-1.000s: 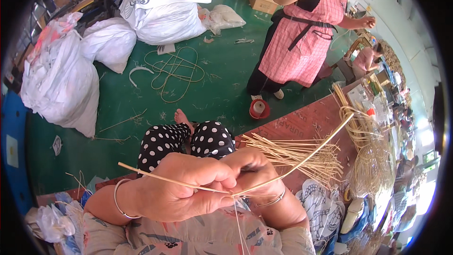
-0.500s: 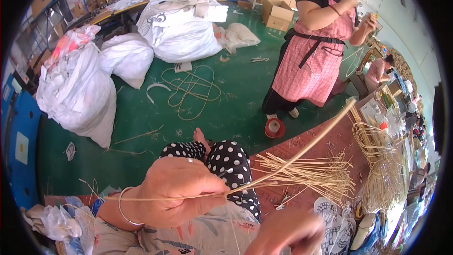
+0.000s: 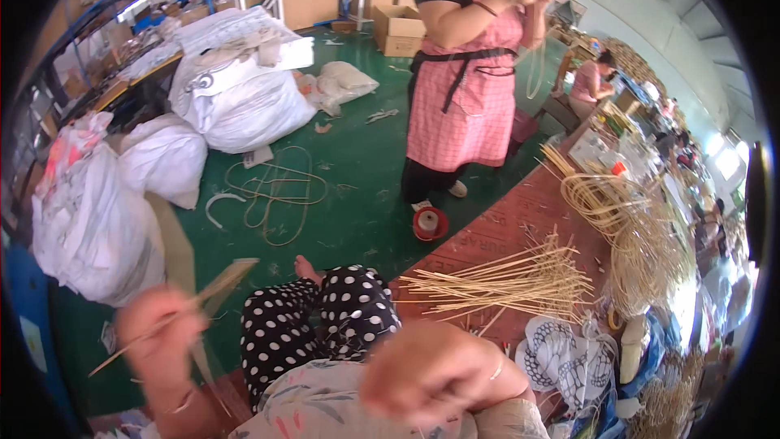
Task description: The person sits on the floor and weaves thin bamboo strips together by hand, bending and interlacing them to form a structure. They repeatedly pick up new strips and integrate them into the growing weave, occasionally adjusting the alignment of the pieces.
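Out to the left, my left hand (image 3: 158, 329) is closed on a thin bamboo strip (image 3: 226, 278), which slants up to the right past the fingers. Motion blurs the hand, and the strip's lower end pokes out below it. My right hand (image 3: 439, 374) hovers over my lap with its fingers curled in; blur hides whatever they may hold. A loose pile of cut bamboo sticks (image 3: 504, 280) lies on a reddish-brown board (image 3: 487, 232), beyond and to the right of the right hand.
Bundled bent cane strips (image 3: 642, 244) lie at the right, near printed white sheets (image 3: 569, 358). Big white sacks (image 3: 93, 219) stand at the left. A person in a pink apron (image 3: 463, 106) stands ahead beside a red bucket (image 3: 429, 223). Looped cane (image 3: 276, 195) lies on the green floor.
My left hand has swung left with the strip, away from my lap. My right hand has moved left and is now curled over my lap. The whole view has turned to the right.
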Motion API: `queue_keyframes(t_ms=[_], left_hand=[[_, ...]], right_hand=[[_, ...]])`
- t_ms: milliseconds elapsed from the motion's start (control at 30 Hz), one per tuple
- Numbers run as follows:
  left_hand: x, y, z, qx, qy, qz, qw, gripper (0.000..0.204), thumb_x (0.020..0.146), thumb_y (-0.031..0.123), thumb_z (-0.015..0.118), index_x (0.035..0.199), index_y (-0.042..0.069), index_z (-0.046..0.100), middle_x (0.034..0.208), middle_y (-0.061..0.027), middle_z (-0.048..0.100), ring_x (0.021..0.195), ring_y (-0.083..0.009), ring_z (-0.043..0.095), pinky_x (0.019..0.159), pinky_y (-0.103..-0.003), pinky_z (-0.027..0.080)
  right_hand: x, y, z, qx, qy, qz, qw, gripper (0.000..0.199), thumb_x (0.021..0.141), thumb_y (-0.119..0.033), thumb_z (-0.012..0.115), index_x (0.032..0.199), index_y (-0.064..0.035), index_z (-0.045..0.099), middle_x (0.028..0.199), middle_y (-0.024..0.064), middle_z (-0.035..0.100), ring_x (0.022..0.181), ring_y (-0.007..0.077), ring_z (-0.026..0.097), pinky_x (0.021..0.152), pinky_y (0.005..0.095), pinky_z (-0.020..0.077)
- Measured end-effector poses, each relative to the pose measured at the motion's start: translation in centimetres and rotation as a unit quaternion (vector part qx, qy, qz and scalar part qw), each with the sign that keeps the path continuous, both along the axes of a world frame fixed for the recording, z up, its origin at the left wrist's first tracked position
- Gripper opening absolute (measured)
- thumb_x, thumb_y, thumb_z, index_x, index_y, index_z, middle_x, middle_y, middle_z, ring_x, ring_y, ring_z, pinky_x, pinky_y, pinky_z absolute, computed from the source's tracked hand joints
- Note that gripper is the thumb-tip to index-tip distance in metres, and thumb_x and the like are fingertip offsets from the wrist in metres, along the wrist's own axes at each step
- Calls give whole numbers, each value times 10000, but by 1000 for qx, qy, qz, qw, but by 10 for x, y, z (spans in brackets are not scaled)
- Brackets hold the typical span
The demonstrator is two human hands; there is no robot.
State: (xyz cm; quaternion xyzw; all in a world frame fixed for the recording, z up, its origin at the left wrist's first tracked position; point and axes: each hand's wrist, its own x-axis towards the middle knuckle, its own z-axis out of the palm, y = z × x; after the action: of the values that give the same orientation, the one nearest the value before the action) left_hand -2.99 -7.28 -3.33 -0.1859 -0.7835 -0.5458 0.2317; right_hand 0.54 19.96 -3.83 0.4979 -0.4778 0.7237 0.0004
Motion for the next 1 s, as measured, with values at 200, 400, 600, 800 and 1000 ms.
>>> queue_keyframes(t_ms=[200,400,600,800,1000], left_hand=[[-18,70,0,-178,116,-204,956,144,641,54,660,758,56,576,616,-79,556,521,-252,539,456,-327,399],[14,62,27,-111,129,-277,946,125,686,73,676,752,26,581,621,-73,572,501,-208,542,456,-303,421],[25,59,38,-58,164,-303,937,185,629,48,693,764,-18,584,612,-87,603,461,-178,557,408,-265,449],[28,58,37,-100,182,-275,939,204,618,32,690,785,-9,580,623,-86,600,453,-176,553,438,-254,451],[1,57,4,-233,181,-192,936,191,629,70,660,788,63,554,612,-45,528,472,-204,511,408,-307,380]], right_hand=[[2,-46,-8,20,-251,-82,964,317,846,-290,560,700,-11,534,688,96,562,553,185,515,483,298,397],[31,-45,-5,-224,-307,370,848,293,864,-275,496,866,5,582,728,138,586,533,183,546,444,278,415],[18,-19,30,194,184,-137,954,111,749,-113,613,754,-3,598,695,94,575,488,197,528,394,310,391],[13,-33,0,158,155,-255,941,233,747,-147,596,926,-3,555,672,93,578,524,193,548,462,292,422],[-8,-51,-28,142,53,-435,888,185,665,77,574,820,-23,586,654,39,570,562,202,559,522,277,438]])
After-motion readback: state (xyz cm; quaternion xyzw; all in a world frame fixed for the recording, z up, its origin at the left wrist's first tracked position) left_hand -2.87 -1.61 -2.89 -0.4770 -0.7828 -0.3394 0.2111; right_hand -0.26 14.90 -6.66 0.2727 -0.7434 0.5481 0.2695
